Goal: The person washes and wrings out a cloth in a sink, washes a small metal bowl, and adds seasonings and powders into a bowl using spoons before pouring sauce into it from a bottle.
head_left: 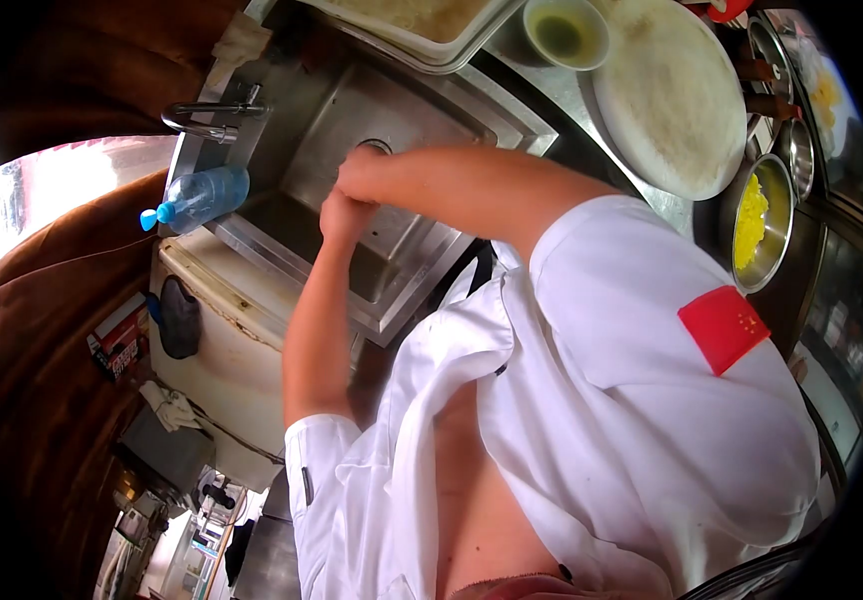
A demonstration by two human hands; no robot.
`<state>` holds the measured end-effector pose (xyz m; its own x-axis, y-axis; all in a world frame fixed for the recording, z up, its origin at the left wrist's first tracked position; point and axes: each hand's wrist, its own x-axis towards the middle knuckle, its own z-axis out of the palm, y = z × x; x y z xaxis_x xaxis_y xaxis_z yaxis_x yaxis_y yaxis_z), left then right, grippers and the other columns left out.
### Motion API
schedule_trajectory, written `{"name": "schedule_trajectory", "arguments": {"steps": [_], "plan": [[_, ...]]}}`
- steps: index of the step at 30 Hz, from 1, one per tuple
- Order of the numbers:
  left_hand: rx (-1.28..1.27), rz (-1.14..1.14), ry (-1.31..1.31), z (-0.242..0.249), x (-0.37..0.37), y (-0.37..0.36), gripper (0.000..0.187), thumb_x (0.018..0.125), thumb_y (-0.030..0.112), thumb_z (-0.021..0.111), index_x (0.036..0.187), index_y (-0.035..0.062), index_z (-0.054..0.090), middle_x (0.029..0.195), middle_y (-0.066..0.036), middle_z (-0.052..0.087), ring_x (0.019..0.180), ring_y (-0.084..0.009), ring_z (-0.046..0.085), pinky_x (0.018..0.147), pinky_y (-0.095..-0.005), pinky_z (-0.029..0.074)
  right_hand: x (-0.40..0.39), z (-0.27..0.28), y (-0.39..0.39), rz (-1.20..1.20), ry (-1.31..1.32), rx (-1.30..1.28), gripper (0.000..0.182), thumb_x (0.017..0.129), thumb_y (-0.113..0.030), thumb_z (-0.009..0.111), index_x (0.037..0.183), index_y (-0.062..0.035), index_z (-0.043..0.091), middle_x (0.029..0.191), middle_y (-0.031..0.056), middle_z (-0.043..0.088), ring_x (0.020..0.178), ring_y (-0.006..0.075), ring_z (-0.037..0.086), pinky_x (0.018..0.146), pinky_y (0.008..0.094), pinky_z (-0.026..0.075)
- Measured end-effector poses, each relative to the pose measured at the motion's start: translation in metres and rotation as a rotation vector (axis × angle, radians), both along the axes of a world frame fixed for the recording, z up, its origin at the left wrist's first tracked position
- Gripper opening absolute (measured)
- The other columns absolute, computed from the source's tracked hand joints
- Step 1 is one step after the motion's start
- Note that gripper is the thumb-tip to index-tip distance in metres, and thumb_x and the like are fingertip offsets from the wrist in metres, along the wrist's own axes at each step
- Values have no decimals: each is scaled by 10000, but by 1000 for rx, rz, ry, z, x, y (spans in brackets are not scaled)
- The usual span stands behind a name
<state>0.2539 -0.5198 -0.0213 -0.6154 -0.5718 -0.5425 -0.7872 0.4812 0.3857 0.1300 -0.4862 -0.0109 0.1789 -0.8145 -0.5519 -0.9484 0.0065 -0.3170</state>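
My right hand [361, 172] and my left hand [345, 214] are pressed together over the metal sink [337, 110]. Both look closed, with the fingers curled away from me. Whatever lies between them, if anything, is hidden by the backs of the hands. A round drain [377, 146] shows just past my right hand. The curved faucet [207, 122] stands at the sink's left edge, apart from my hands.
Left of the sink lies a blue-tinted plastic bottle [204, 197]. A tray [422, 25] sits beyond the basin. To the right are a bowl of greenish liquid [564, 35], a round pale board [674, 105] and a metal bowl with yellow food [752, 225].
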Motion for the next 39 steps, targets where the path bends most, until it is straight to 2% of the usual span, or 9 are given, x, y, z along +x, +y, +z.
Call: {"name": "schedule_trajectory", "arguments": {"steps": [5, 8, 12, 15, 19, 21, 25, 34, 39], "plan": [[-177, -32, -125, 14, -9, 27, 412, 776, 332, 698, 1120, 115, 630, 983, -191, 713, 968, -360, 678, 805, -448, 546, -2, -14, 21, -158, -106, 127, 240, 752, -181, 741, 980, -112, 766, 1069, 72, 732, 1017, 283, 686, 821, 424, 552], [-245, -88, -79, 21, -3, 33, 366, 773, 312, 692, 1053, 96, 602, 948, -210, 705, 928, -382, 675, 779, -464, 546, -12, -41, 13, 13, -373, 366, 433, 714, -140, 762, 1139, -84, 695, 1037, 109, 727, 963, 325, 688, 821, 427, 551], [-129, 44, 191, -6, 33, 21, 240, 812, 237, 665, 980, 91, 576, 789, -158, 678, 708, -327, 671, 595, -411, 527, -26, -3, 54, -271, -635, -39, 818, 688, -50, 759, 1431, -99, 422, 1321, 179, 568, 1158, 354, 582, 957, 421, 499], [1224, 900, 151, 24, 48, 2, 150, 838, 172, 648, 929, 97, 555, 654, -48, 535, 533, -174, 526, 448, -292, 391, -44, 17, 72, 103, -631, -674, 883, 719, -83, 758, 1495, -137, 340, 1448, 165, 451, 1258, 347, 510, 1003, 438, 471], [1618, 865, 215, 83, 42, 22, 126, 843, 129, 645, 906, 97, 541, 641, 12, 403, 503, -86, 371, 423, -223, 260, -49, 60, 69, 430, -571, -1183, 682, 832, -115, 646, 1467, -123, 396, 1422, 151, 476, 1258, 321, 515, 963, 475, 500], [1833, 697, 201, 110, 30, 27, 125, 840, 112, 645, 905, 92, 540, 636, -3, 410, 496, -100, 381, 415, -231, 267, -48, 82, 65, 478, -609, -1034, 563, 869, -182, 596, 1409, -112, 454, 1362, 126, 532, 1141, 312, 585, 829, 457, 550], [1552, 556, 202, 145, 9, 21, 124, 829, 72, 640, 901, 61, 540, 644, -21, 445, 499, -121, 407, 407, -248, 287, -54, 110, 53, 571, -388, -897, 393, 878, -224, 566, 1244, -81, 567, 1194, 108, 633, 907, 290, 671, 581, 410, 571], [1013, 569, 268, 113, -28, 21, 125, 776, 41, 636, 712, 74, 534, 619, 1, 474, 492, -109, 420, 414, -266, 254, -55, 97, 26, 414, -83, -492, 104, 734, -165, 661, 787, -92, 714, 818, 104, 724, 772, 310, 714, 569, 430, 558], [777, 519, 248, 61, -25, 22, 155, 763, 73, 645, 675, 98, 520, 582, 46, 442, 461, -89, 388, 413, -269, 251, -52, 71, 25, 373, -28, -389, 93, 692, -154, 689, 761, -108, 732, 797, 91, 736, 782, 286, 719, 595, 417, 559]]}}
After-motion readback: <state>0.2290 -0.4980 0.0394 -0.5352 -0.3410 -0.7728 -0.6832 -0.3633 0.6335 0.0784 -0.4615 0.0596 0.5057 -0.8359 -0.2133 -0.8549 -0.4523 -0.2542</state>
